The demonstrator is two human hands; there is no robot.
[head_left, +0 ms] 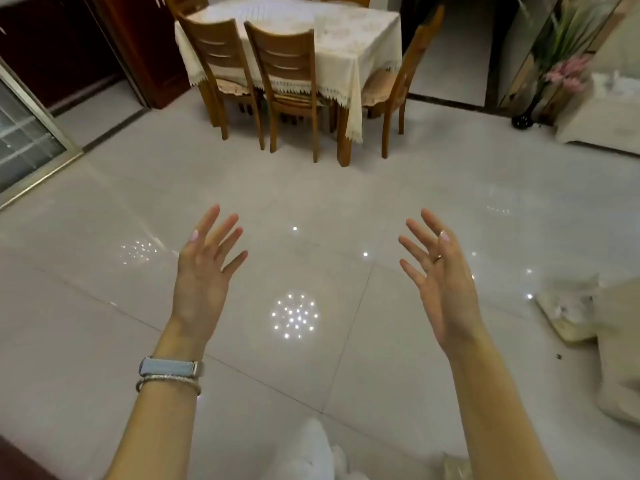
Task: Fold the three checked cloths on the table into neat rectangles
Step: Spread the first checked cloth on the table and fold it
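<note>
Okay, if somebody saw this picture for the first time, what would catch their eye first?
Two bare hands, the left hand and the right hand, spread open and empty over the glossy tiled floor in the foreground. Light reflections glint on the tiles between them. Farther back stands a dining table under a cream tablecloth with wooden chairs tucked in.

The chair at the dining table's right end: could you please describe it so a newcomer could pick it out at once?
At the far side of the tiled floor stands a dining table under a cream, lace-edged cloth. Two wooden chairs line its near side, backs to us; this chair stands alone at the right end, seen side-on.
</note>
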